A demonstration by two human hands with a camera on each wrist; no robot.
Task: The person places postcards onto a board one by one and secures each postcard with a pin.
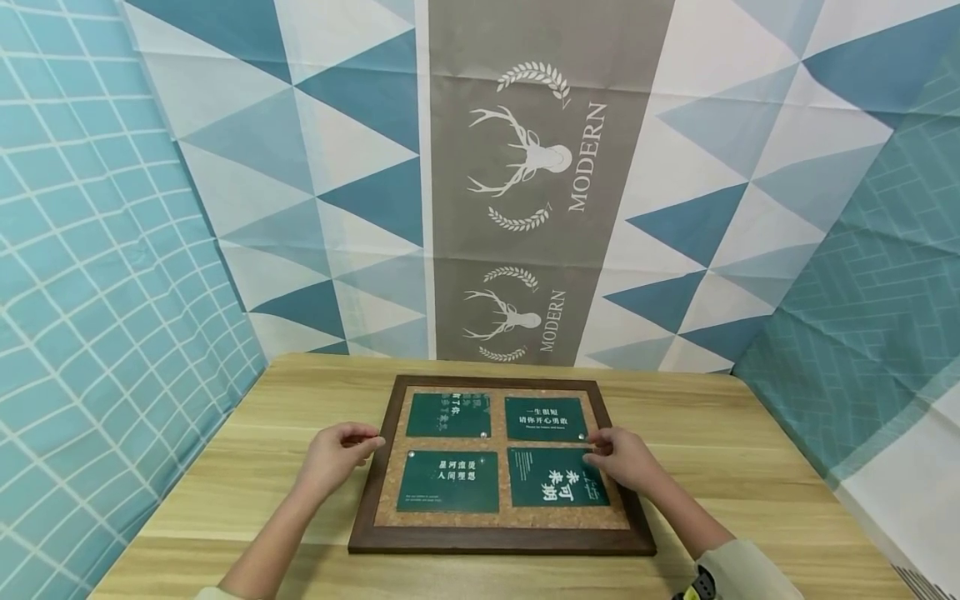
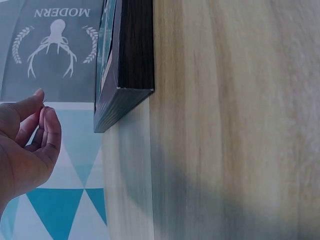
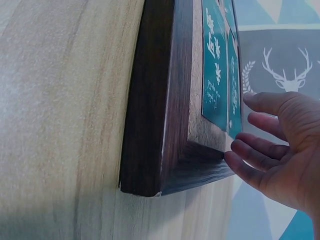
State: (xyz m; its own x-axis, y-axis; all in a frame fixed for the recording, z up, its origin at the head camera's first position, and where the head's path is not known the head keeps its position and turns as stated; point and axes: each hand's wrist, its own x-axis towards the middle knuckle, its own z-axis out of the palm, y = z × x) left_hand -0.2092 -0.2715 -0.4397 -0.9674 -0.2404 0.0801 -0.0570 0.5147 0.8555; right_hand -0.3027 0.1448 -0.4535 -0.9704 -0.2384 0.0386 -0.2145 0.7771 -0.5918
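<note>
A dark-framed cork board (image 1: 431, 540) lies on the table, bearing green cards with white lettering. Small shiny thumbtacks show at the corners of several cards. My left hand (image 1: 341, 458) is at the frame's left edge, thumb and fingertips together; a tiny pale thing, seemingly a thumbtack, shows between them in the left wrist view. On the right, my right hand (image 1: 624, 460) reaches over the frame, thumb and forefinger apart, near the upper right card (image 1: 543, 418) and lower right card (image 1: 558, 477). Whether its fingertips touch the cards I cannot tell.
The upper left card (image 1: 442, 415) and lower left card (image 1: 447, 482) lie on the board's left half. The wood-grain table (image 1: 720, 442) extends on both sides. Patterned cloth walls (image 1: 360, 167) stand behind and at the sides.
</note>
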